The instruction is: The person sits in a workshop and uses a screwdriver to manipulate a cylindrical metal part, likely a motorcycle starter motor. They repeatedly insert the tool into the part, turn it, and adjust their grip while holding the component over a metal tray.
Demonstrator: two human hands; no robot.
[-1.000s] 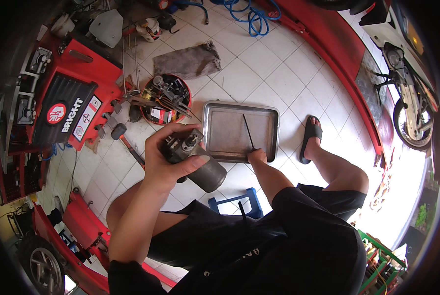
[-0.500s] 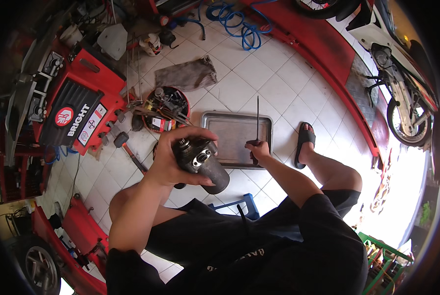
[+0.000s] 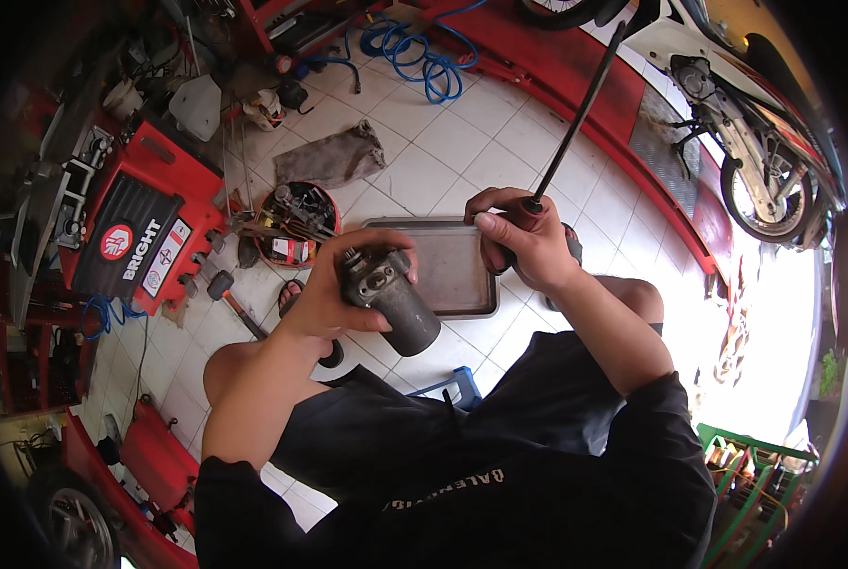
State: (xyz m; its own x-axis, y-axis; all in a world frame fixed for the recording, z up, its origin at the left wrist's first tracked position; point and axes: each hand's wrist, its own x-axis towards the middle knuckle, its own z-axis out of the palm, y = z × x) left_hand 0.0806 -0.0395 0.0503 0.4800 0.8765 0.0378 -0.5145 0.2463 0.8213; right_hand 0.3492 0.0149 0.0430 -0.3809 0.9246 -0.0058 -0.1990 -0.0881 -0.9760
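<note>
My left hand [image 3: 321,289] is wrapped round a dark grey starter motor [image 3: 408,320], a cylinder with a wider metal head and a small toothed end at its top. The motor tilts, its round body pointing toward my lap. In my right hand [image 3: 535,248] is a long screwdriver [image 3: 580,119], gripped by its handle. Its dark shaft points up and to the right, away from the motor. Most of the handle is hidden by my fingers. Beneath and between both hands, a shallow metal tray [image 3: 457,270] lies on the floor.
Left of the tray stands a red tub [image 3: 334,213] of tools and parts, with a grey rag [image 3: 334,156] beyond. A hammer [image 3: 234,303] lies beside a red machine [image 3: 149,218]. Behind are a blue coiled hose [image 3: 424,57] and, at right, a motorcycle [image 3: 756,152].
My right hand has come up, swinging the screwdriver from upright over the tray to a slant toward the upper right. The motor has turned slightly; the bright silver patch on its head no longer shows.
</note>
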